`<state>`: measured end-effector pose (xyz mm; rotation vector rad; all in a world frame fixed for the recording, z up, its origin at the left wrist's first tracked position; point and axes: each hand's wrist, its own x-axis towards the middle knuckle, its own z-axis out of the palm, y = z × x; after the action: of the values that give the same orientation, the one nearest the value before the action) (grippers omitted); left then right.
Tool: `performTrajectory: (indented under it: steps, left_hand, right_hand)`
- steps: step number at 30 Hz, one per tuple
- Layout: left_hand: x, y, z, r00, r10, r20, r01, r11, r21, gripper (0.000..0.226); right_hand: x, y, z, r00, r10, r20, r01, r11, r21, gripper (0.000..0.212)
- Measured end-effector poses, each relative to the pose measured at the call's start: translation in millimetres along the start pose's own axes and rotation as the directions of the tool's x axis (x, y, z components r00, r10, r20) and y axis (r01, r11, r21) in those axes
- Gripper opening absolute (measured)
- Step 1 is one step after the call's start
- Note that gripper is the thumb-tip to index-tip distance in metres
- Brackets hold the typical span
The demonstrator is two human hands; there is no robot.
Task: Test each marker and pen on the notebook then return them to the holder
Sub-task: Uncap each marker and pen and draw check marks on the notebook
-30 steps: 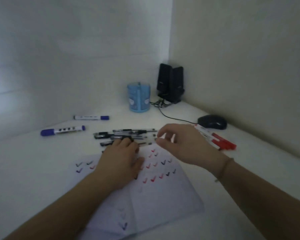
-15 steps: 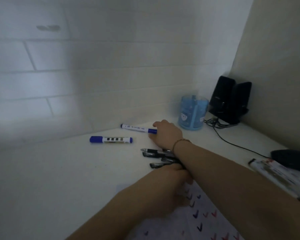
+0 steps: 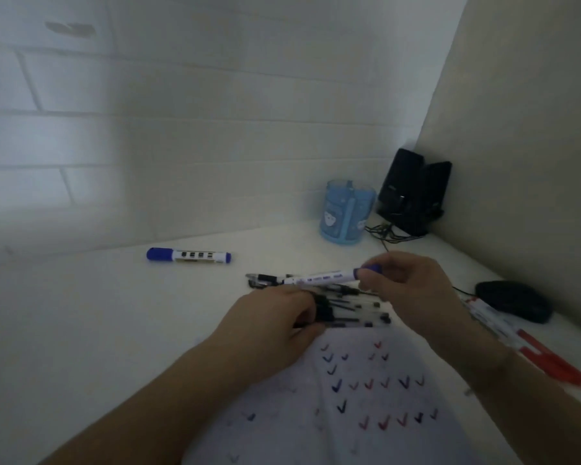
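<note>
I see the right hand [image 3: 413, 290] pinching a thin white marker [image 3: 326, 276] by its blue cap end. The marker hangs level over the desk, with its other end pointing to 9 o'clock. There is small blue writing along its side, but it is too blurry for me to read.

The left hand [image 3: 272, 327] rests on a bunch of black pens [image 3: 353, 308] lying on the white desk [image 3: 81, 330]. Its fingers are curled down over the pen ends and hold them.

The paper [image 3: 366, 397] lies at 6 o'clock from the pens, just touching them. It is covered with small check marks in blue, red and black.

A fat marker [image 3: 188, 255] with a blue cap lies alone at 10 o'clock from the hands, well apart from them. Its white label has four dark squares, but I cannot read any words on it.

The blue holder [image 3: 346, 213] stands upright at 12 o'clock, near the wall. It has a small white cartoon face on it. Two black speakers [image 3: 413, 193] stand just beside it in the corner, with wires in front.

At 3 o'clock lies a black mouse [image 3: 514, 302]. Red and white markers [image 3: 530, 350] lie near it, by the right arm.
</note>
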<state>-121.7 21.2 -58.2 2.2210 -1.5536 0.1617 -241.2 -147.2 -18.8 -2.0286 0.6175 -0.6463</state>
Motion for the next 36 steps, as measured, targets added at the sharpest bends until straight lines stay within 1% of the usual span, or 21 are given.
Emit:
performTrajectory:
  steps: [2,3,5,8,10,11,14,16,18,20,22,24,26,28,30,32,33,34,35,36]
  left_hand:
    - [-1.4,5.4,-1.1,0.999,-0.04,0.009,0.04,0.999,0.031,0.033]
    - [-2.3,8.9,-2.6,0.998,-0.059,0.012,0.059,0.998,0.024,0.038]
    - [-3.7,16.7,-6.5,0.996,-0.09,0.027,0.091,0.995,-0.037,0.043]
    - [-4.7,17.8,-12.4,0.99,-0.11,0.087,0.122,0.981,-0.152,0.041]
    - [-4.1,14.7,-15.3,0.985,-0.104,0.134,0.134,0.962,-0.237,0.049]
    - [-4.2,13.9,-16.6,0.986,-0.099,0.136,0.135,0.95,-0.282,0.053]
    - [-6.2,15.9,-18.6,0.989,-0.051,0.136,0.092,0.944,-0.317,0.053]
    - [-8.8,21.6,-20.4,0.99,-0.002,0.141,0.052,0.934,-0.354,0.051]
    - [-9.5,29.1,-21.6,0.987,0.038,0.158,0.037,0.894,-0.446,0.043]
    - [-9.4,34.5,-21.9,0.974,0.072,0.217,0.05,0.858,-0.511,0.033]
    - [-8.6,33.1,-22.8,0.961,0.089,0.263,0.065,0.849,-0.524,0.028]
    - [-6.8,23.6,-25.4,0.943,0.058,0.327,0.111,0.874,-0.474,0.035]
    - [-4.4,12.0,-27.8,0.911,0.005,0.413,0.176,0.899,-0.4,0.045]
    - [-2.5,7.1,-29.5,0.883,-0.055,0.466,0.273,0.867,-0.416,0.04]
    - [-1.8,8.4,-31.6,0.874,-0.096,0.476,0.329,0.838,-0.435,0.038]
    - [-3.8,11.4,-32.2,0.891,-0.074,0.448,0.269,0.881,-0.389,0.042]
    - [-5.1,11.8,-30.8,0.903,-0.059,0.425,0.207,0.927,-0.313,0.043]
    - [-6.9,13.1,-29.6,0.91,-0.046,0.413,0.14,0.97,-0.2,0.042]
    - [-8.2,14.4,-27.2,0.907,-0.039,0.419,0.082,0.993,-0.086,0.039]
    - [-9.7,15.8,-24.5,0.899,-0.037,0.436,0.052,0.998,-0.023,0.035]
  right_hand:
    - [-26.6,3.6,-20.9,0.992,0.124,-0.02,-0.116,0.969,0.216,0.004]
    - [-35.7,6.6,-26.4,0.986,0.164,-0.027,-0.149,0.945,0.291,0.004]
    - [-47.8,11.5,-29.4,0.983,0.182,-0.002,-0.169,0.916,0.364,0.006]
    - [-55.7,16.6,-25.1,0.987,0.138,0.082,-0.159,0.907,0.389,0.006]
    - [-58.7,15.9,-25.2,0.988,0.11,0.107,-0.142,0.92,0.365,0.005]
    - [-59.8,15.0,-25.3,0.988,0.097,0.117,-0.131,0.934,0.332,0.006]
    - [-64.2,10.2,-21.9,0.984,0.066,0.168,-0.091,0.984,0.151,0.014]
    - [-68.1,7.2,-16.9,0.977,0.037,0.208,-0.045,0.998,0.032,0.019]
    - [-72.8,7.0,-12.1,0.974,-0.004,0.227,0.02,0.998,-0.067,0.022]
    - [-76.6,7.9,-8.6,0.969,-0.059,0.242,0.088,0.99,-0.111,0.022]
    - [-77.0,9.0,-9.2,0.962,-0.099,0.253,0.131,0.985,-0.113,0.018]
    - [-73.3,9.4,-15.2,0.971,-0.109,0.212,0.126,0.99,-0.068,0.012]
    - [-68.0,9.9,-24.2,0.991,-0.096,0.095,0.091,0.995,0.05,0.01]
    - [-64.5,9.9,-31.4,0.998,-0.069,-0.007,0.069,0.982,0.174,0.01]
    - [-63.7,10.0,-34.6,0.998,-0.052,-0.04,0.06,0.968,0.245,0.017]
    - [-64.1,10.2,-35.8,0.998,-0.041,-0.048,0.054,0.947,0.315,0.026]
    - [-64.4,10.1,-36.1,0.998,-0.033,-0.056,0.051,0.932,0.36,0.025]
    - [-64.5,9.8,-36.4,0.997,-0.022,-0.07,0.049,0.911,0.409,0.022]
    - [-64.9,9.6,-36.9,0.996,-0.004,-0.085,0.043,0.887,0.46,0.02]
    - [-65.5,9.2,-37.2,0.995,0.017,-0.094,0.033,0.862,0.506,0.018]
